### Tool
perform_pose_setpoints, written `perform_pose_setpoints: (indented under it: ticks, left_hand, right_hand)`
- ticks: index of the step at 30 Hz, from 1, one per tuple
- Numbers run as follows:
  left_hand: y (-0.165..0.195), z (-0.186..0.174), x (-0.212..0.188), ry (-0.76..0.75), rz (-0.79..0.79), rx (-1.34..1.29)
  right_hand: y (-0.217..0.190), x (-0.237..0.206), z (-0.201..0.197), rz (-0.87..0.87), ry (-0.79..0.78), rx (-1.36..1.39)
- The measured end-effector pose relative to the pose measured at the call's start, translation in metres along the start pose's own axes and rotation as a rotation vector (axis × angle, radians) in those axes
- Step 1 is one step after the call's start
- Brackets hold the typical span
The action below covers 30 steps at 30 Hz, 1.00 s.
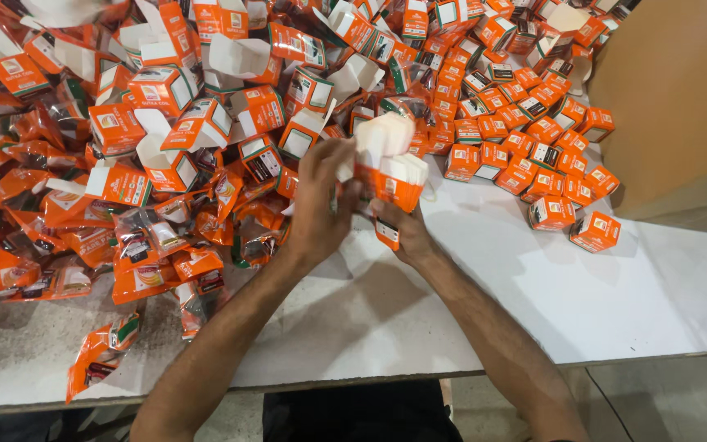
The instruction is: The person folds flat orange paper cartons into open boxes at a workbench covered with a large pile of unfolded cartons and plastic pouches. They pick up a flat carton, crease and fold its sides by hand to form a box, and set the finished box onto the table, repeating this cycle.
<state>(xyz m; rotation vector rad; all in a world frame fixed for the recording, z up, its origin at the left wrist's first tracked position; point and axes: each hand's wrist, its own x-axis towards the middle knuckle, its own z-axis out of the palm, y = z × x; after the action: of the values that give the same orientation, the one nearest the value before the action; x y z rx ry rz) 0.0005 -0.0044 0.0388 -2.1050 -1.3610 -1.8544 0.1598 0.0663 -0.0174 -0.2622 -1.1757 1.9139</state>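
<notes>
White table point(452, 311) carries orange pouches point(149, 245) toward its left edge and closed cartons point(533, 155) toward its far right. Above its middle, my left hand point(321, 205) and right hand point(398, 233) grip one open orange carton point(390, 176), flaps raised.

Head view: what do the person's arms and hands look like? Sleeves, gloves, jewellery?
Both forearms are bare from the bottom edge of the frame up to the wrists: no sleeves show. The left hand and right hand wear no gloves. No watch, ring or bracelet can be seen. Dark clothing shows at the bottom between the arms.
</notes>
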Motion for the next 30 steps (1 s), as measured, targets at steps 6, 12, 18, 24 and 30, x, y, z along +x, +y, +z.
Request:
perform_pose_setpoints:
  ticks: [6,12,18,24,30]
  left_hand:
    - [-0.025,0.004,-0.009,-0.155,-0.041,-0.075]
    - [-0.023,0.003,-0.018,-0.094,-0.185,-0.211]
    - [-0.018,0.006,-0.026,-0.081,-0.167,-0.248]
    - [-0.040,0.019,-0.035,-0.101,-0.640,-0.380]
    - [-0.027,0.015,-0.015,0.175,-0.673,-0.841]
  right_hand:
    - [0.000,-0.002,-0.006,0.153,-0.118,0.097]
    - [-0.008,0.003,-0.014,0.166,-0.065,0.309]
    - [-0.005,0.001,0.000,-0.017,0.072,-0.021]
    - [-0.004,-0.003,0.005,-0.264,-0.006,-0.341]
    - [0.005,-0.007,0.007,-0.436,-0.004,-0.718]
